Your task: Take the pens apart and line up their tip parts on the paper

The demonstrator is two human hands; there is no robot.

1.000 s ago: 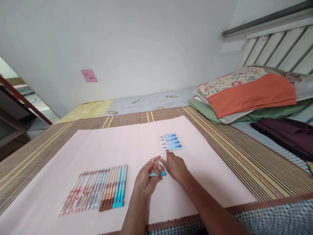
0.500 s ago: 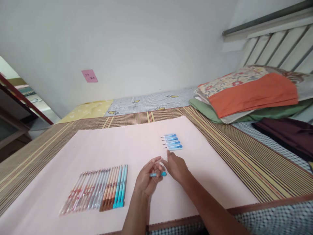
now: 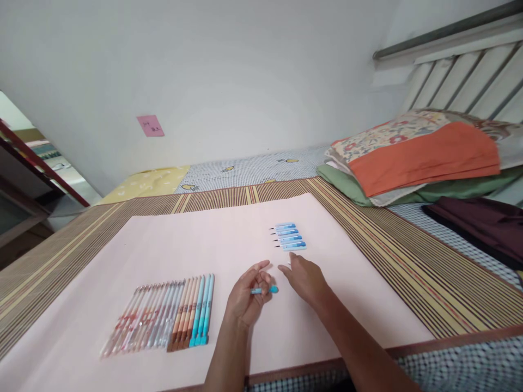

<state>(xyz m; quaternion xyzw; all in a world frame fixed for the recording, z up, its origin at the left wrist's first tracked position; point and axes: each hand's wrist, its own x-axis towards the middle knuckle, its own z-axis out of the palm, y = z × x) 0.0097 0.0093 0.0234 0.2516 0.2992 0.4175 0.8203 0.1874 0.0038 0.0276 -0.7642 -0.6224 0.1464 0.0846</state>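
Note:
My left hand (image 3: 250, 294) is half curled, palm up, around a teal pen (image 3: 274, 289), whose bright blue end sticks out past the fingers. To its right, my right hand (image 3: 306, 277) is low over the pink sheet, palm down, thumb and index finger apart. A small whitish bit shows between them; the rest is hidden under the hand. Just beyond its index finger lies a column of short blue-and-white pens (image 3: 291, 238) with dark points facing left. Left of my left hand, a row of long pens (image 3: 163, 316) lies side by side, running from clear and reddish through brown to teal.
The pink sheet (image 3: 229, 234) lies on a striped mat (image 3: 368, 239). Folded pillows and cloths (image 3: 425, 158) are piled at the right, beside a dark maroon cloth (image 3: 478, 223). A white wall (image 3: 253, 81) with a pink note (image 3: 150, 126) rises behind.
My right hand has shifted a little to the right, away from my left hand, and the whitish bit has moved along with it. My left hand stays still with the teal pen.

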